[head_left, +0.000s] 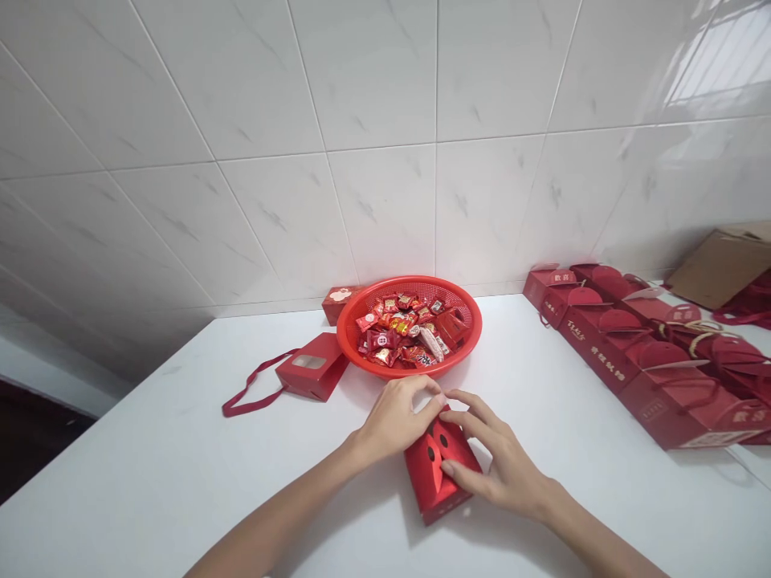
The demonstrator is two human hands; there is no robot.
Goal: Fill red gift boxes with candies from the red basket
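Observation:
A small red gift box (429, 490) with dark oval holes in its top flaps stands on the white table in front of me. My left hand (401, 413) curls over the box's far end, fingers and thumb bent at its top edge. From the right, my right hand (491, 457) rests on the top, its thumb by the holes and its fingers reaching the far edge near the left fingertips. Just beyond my hands is a red plastic basket (355, 353) holding many wrapped candies (403, 325).
Left of the basket lies a red box with a window (316, 365) and a ribbon handle (253, 405). A smaller red box (340, 301) sits behind the basket. Rows of red gift boxes (614, 353) fill the right side, with a cardboard box (723, 261) behind. A tiled wall (385, 209) bounds the back.

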